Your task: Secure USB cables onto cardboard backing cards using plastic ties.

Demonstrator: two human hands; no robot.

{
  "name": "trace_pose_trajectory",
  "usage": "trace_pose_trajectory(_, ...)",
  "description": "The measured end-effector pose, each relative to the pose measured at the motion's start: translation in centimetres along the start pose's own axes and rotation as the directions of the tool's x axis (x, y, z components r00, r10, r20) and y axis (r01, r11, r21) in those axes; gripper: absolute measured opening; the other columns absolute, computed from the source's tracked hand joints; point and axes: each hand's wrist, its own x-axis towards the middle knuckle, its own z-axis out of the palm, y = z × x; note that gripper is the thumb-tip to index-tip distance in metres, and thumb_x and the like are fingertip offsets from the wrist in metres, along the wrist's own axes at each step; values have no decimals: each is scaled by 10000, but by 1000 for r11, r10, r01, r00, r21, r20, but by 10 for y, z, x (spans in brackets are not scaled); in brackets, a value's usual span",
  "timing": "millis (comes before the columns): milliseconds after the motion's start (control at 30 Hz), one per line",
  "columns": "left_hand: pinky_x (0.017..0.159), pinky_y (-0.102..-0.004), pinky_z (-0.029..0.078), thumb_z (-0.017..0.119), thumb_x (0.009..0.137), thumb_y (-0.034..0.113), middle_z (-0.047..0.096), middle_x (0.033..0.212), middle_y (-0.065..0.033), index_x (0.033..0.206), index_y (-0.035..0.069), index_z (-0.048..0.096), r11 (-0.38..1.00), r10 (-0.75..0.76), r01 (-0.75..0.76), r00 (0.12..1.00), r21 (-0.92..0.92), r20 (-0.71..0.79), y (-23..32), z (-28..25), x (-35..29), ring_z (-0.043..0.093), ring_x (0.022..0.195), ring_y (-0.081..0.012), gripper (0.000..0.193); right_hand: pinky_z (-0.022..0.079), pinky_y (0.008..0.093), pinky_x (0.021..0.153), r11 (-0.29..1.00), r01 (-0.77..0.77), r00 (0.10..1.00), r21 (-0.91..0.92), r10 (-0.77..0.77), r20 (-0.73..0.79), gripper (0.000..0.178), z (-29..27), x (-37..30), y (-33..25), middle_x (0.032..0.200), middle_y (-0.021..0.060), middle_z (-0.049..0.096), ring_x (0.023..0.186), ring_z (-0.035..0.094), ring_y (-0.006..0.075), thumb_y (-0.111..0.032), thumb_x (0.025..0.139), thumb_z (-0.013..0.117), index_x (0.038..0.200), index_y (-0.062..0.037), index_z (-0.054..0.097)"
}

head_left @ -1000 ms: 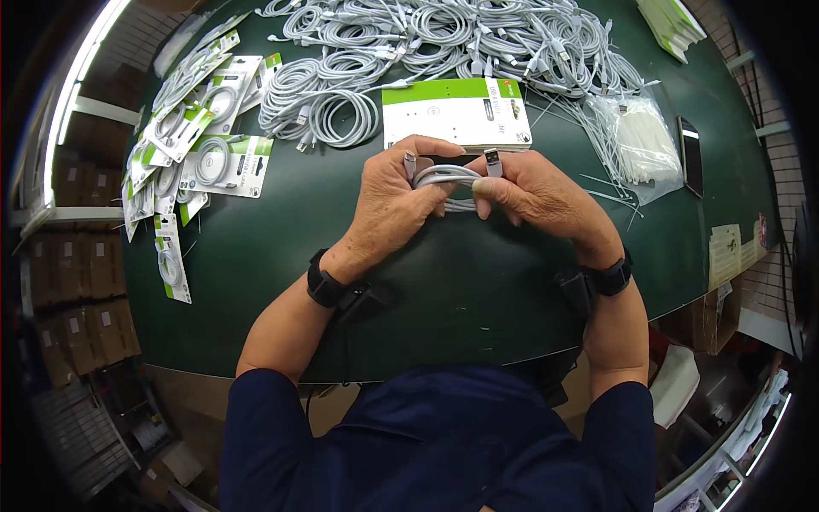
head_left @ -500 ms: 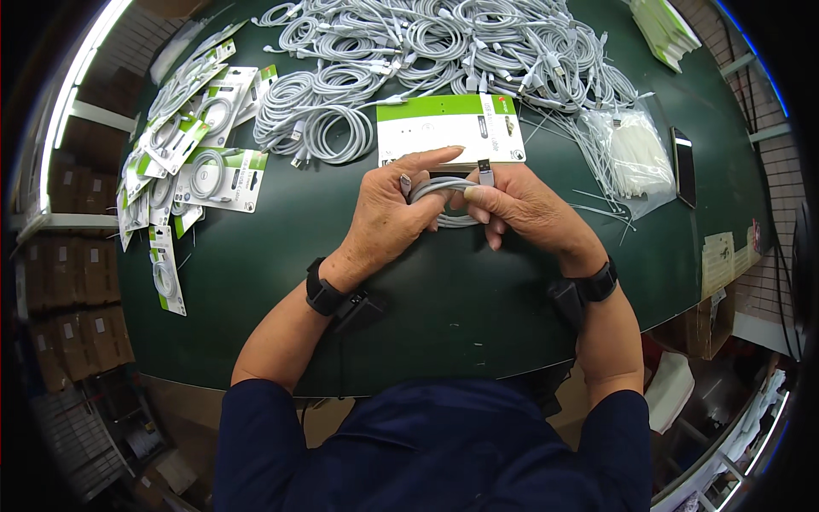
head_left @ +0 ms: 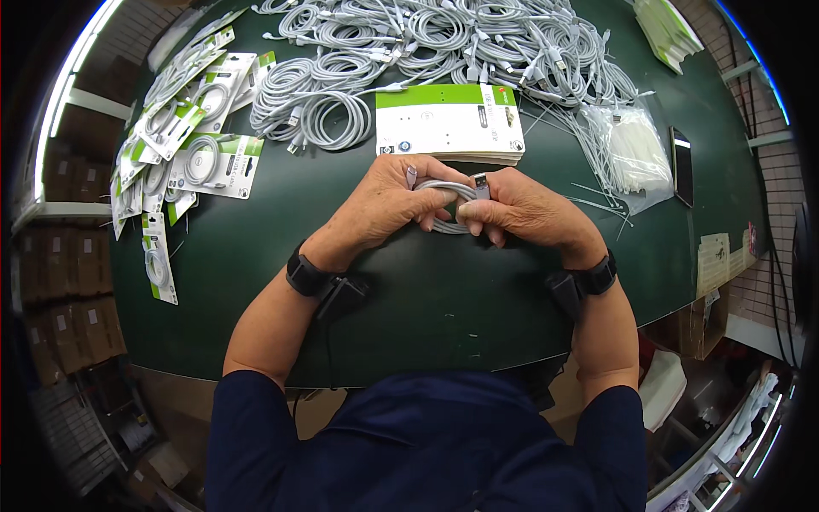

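Between my two hands is a coiled grey USB cable (head_left: 447, 184), held just in front of a stack of green-and-white cardboard cards (head_left: 448, 126). My left hand (head_left: 388, 198) grips the coil's left side, with one small plug poking up by its index finger. On the other side, my right hand (head_left: 525, 209) is closed on the coil, and the wider USB plug stands up beside its thumb. The fingers partly hide the lower part of the coil.
A large heap of coiled grey cables (head_left: 444, 43) covers the far side. Carded cables (head_left: 205, 162) lie piled at the left. On the right are loose cable ties (head_left: 601, 162), a clear bag of ties (head_left: 636, 158), a phone (head_left: 682, 166) and more cards (head_left: 665, 34).
My left index finger has bent down from its outstretched pose to the coil. Both hands still hold the cable, now slightly apart from the card stack.
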Motion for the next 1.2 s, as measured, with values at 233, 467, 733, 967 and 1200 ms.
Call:
trace_pose_trajectory(233, 600, -284, 509, 705, 845, 85, 706, 798, -87, 1034, -20, 690, 919, -149, 133, 989, 371, 14, 18, -1, -3, 637, 636, -142, 218, 499, 224, 547, 997, 79, 992, -21, -76, 101, 352, 10, -1, 0, 746, 18, 657, 588, 608, 80, -327, 1025, 572, 924, -11, 692)
trace_pose_trajectory(467, 590, -326, 457, 701, 806, 76, 622, 685, -93, 947, -16, 635, 765, 102, -55, 994, 642, -36, 12, 9, -6, 592, 635, -165, 181, 501, 234, 533, 997, -16, 994, -74, 23, 106, 418, 11, -2, -5, 668, 32, 638, 567, 614, 94, -361, 1022, 566, 894, 6, 719)
trace_pose_trajectory(733, 694, -374, 522, 689, 811, 101, 681, 770, -155, 998, -34, 657, 821, -4, 18, 1000, 570, -25, 21, 3, -8, 677, 750, -256, 232, 499, 229, 523, 995, 60, 996, -74, -55, 74, 396, 11, 1, -3, 701, 26, 647, 574, 608, 83, -338, 1020, 573, 888, 6, 717)
trace_pose_trajectory(967, 678, -296, 498, 772, 796, 64, 673, 997, -124, 1323, 3, 572, 835, 380, -245, 905, 493, -193, 32, 22, -12, 646, 859, -173, 567, 508, 219, 545, 981, 155, 983, 115, -142, -119, 335, 5, -14, -15, 794, 18, 670, 632, 606, 64, -275, 1030, 582, 892, 9, 692)
trace_pose_trajectory(1200, 821, -348, 545, 831, 774, 95, 623, 1188, -178, 1471, 29, 459, 252, 864, -428, 504, 868, -3, 53, 46, -27, 646, 1018, -294, 793, 476, 212, 514, 813, 386, 915, 436, -278, -292, 331, -8, -24, -9, 773, 28, 635, 607, 575, 67, -298, 1043, 596, 912, -1, 658)
